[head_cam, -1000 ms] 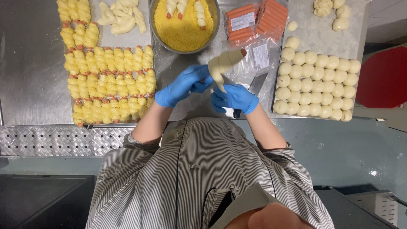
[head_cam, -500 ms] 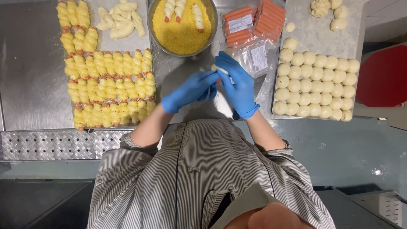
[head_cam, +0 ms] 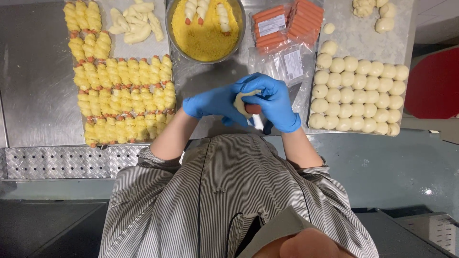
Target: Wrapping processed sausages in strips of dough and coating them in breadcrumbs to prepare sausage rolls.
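Pale dough strip wrapped around a red sausage (head_cam: 246, 105), centre of frame, held above the steel worktop (head_cam: 33, 71). Right hand in blue glove (head_cam: 272, 101) grips the sausage end; left hand in blue glove (head_cam: 213, 102) pinches the dough. Round metal bowl of yellow crumbs (head_cam: 205, 28) above; rows of crumbed rolls (head_cam: 124, 100) at left; pale dough balls (head_cam: 358, 95) at right.

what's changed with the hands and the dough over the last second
The dough strip, held up loose a second ago, is now wound around the sausage; left hand and right hand have closed together on it. Trays, bowl and dough balls unchanged.
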